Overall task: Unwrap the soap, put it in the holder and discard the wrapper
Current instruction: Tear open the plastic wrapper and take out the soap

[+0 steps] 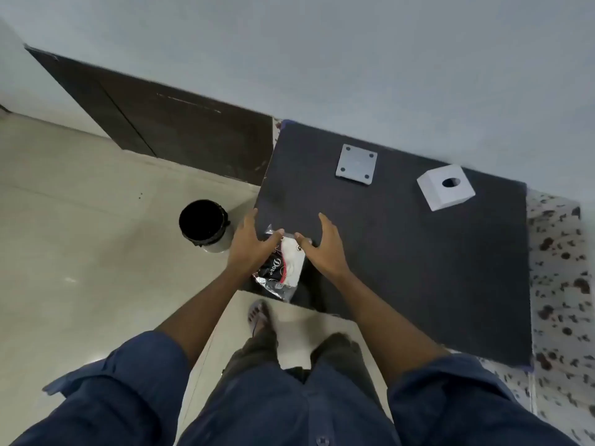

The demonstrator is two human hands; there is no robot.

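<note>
A wrapped soap bar (285, 265), in a black, white and silver wrapper, is held over the near left corner of the dark table (402, 252). My left hand (252, 247) pinches the wrapper's top edge from the left. My right hand (322, 249) pinches the same edge from the right. The wrapper's lower end hangs free, crinkled and silver. A grey square soap holder (356, 164) with holes at its corners lies flat at the table's far side. A black bin (204, 225) stands on the floor left of the table.
A white box (446, 187) with a round hole sits at the table's far right. A dark wooden panel (167, 123) leans along the wall at left. Speckled flooring (560, 252) runs along the table's right side. My foot in a sandal (259, 315) is below the table edge.
</note>
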